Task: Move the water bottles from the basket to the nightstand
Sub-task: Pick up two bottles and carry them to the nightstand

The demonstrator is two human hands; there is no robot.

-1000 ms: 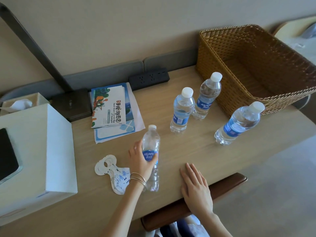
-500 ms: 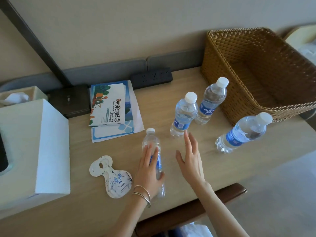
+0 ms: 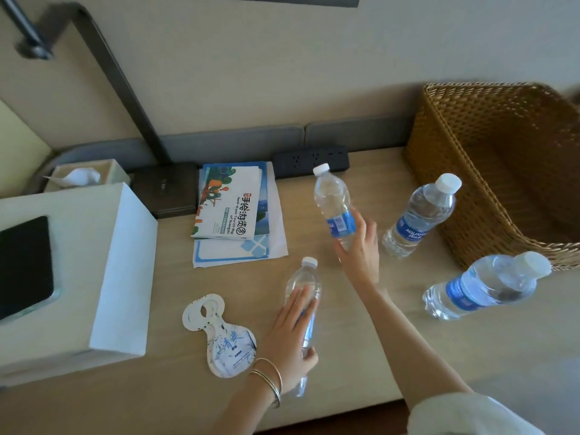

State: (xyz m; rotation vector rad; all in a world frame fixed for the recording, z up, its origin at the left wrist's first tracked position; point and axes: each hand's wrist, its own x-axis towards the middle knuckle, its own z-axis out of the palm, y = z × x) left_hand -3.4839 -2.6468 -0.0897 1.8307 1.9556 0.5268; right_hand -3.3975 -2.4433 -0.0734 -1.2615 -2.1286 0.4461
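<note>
Several clear water bottles with blue labels and white caps stand on the wooden nightstand (image 3: pixel 361 340). My left hand (image 3: pixel 290 343) is wrapped around the nearest bottle (image 3: pixel 304 287), which stands upright. My right hand (image 3: pixel 361 249) grips the lower part of a second bottle (image 3: pixel 332 199) by its label; this bottle leans to the left. Two more bottles stand free: one (image 3: pixel 420 215) beside the basket, one (image 3: pixel 483 287) at the right front. The brown wicker basket (image 3: pixel 445 171) at the back right shows no bottles inside.
A white box (image 3: pixel 103 265) with a dark screen stands at the left, a tissue box (image 3: pixel 84 177) behind it. Brochures (image 3: pixel 232 208) and a black power strip (image 3: pixel 310 158) lie at the back. A white card tag (image 3: pixel 219 337) lies beside my left hand. A dark lamp arm (image 3: pixel 116 76) slants up the wall.
My right hand moved forward from beside the near bottle and closed on the middle bottle, tilting it to the left. My left hand stays on the near bottle. The view moved closer.
</note>
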